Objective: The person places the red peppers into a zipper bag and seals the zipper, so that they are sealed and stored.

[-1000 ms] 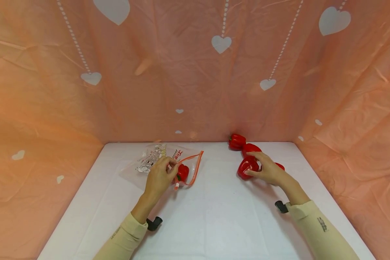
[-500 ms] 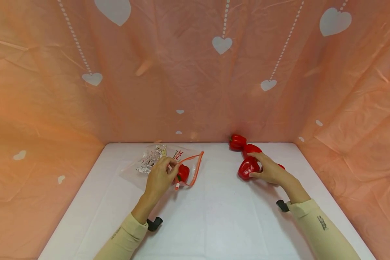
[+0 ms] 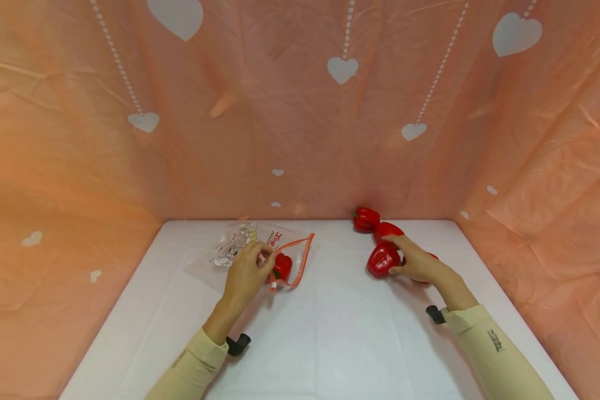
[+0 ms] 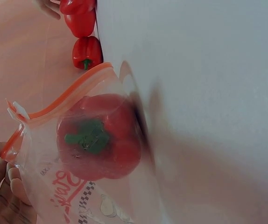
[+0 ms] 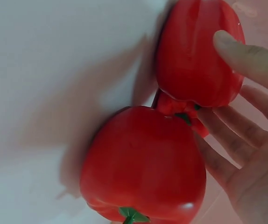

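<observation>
The left hand point(image 3: 245, 275) pinches a clear zip bag point(image 3: 230, 247) holding one red bell pepper point(image 4: 99, 137), while the right hand point(image 3: 414, 260), thumb slid slightly back, spreads loosely by a second pepper point(image 3: 381, 259), seemingly ungripped and unbagged, with two peppers point(image 3: 366, 220) farther off.

The left hand point(image 4: 8, 193) pinches the orange zip strip point(image 4: 73, 89) of a clear printed bag point(image 4: 39, 151). Inside sits a red pepper point(image 4: 122, 126), its green stem facing the camera. Beyond, three red peppers point(image 4: 81, 24) line up along the desk's point(image 4: 208, 93) edge, beside a pink curtain point(image 4: 22, 74), with the right hand's point(image 4: 50, 8) fingers near them.
</observation>
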A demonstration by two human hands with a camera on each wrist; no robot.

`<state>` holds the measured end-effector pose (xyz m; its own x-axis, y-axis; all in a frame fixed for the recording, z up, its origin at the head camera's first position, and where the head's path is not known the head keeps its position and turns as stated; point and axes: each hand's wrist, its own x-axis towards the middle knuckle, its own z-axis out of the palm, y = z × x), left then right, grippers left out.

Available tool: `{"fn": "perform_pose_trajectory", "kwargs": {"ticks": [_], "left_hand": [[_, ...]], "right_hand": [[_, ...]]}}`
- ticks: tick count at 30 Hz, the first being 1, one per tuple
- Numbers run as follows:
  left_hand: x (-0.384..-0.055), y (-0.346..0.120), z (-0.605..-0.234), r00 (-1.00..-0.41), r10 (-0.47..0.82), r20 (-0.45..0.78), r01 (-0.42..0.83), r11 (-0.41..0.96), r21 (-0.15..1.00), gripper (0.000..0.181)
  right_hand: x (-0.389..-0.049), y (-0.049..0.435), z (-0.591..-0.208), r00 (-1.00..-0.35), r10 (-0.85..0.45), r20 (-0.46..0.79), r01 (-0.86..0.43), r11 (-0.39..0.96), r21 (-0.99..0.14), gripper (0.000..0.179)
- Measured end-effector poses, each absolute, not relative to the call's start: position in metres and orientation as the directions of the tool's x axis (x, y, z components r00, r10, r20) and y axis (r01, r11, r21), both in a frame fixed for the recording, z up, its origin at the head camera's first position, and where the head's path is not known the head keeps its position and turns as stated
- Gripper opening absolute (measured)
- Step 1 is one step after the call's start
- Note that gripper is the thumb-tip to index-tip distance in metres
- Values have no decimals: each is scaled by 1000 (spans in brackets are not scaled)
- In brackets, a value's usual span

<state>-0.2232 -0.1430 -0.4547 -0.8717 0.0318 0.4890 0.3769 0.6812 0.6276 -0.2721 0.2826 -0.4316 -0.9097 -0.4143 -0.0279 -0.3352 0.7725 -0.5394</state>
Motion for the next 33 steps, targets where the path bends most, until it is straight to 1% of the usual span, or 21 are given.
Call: {"fn": "perform_pose_trajectory", "kwargs": {"ticks": [10, 14, 24, 33], "left_hand": [[-225, -143, -456, -865, 37, 500, 387, 683, 619, 7], [-224, -143, -456, -865, 40, 500, 388, 685, 617, 7], [-225, -143, -457, -862, 43, 504, 392, 688, 611, 7], [-224, -142, -456, -868, 42, 494, 379, 700, 606, 8]], "right_hand": [[-273, 283, -433, -917, -387, -100, -294, 823, -485, 84], [-273, 283, -435, -918, -380, -113, -284, 829, -482, 82], [-275, 281, -439, -926, -374, -50, -302, 813, -497, 77], [-271, 275, -439, -932, -358, -49, -287, 815, -504, 78]]}}
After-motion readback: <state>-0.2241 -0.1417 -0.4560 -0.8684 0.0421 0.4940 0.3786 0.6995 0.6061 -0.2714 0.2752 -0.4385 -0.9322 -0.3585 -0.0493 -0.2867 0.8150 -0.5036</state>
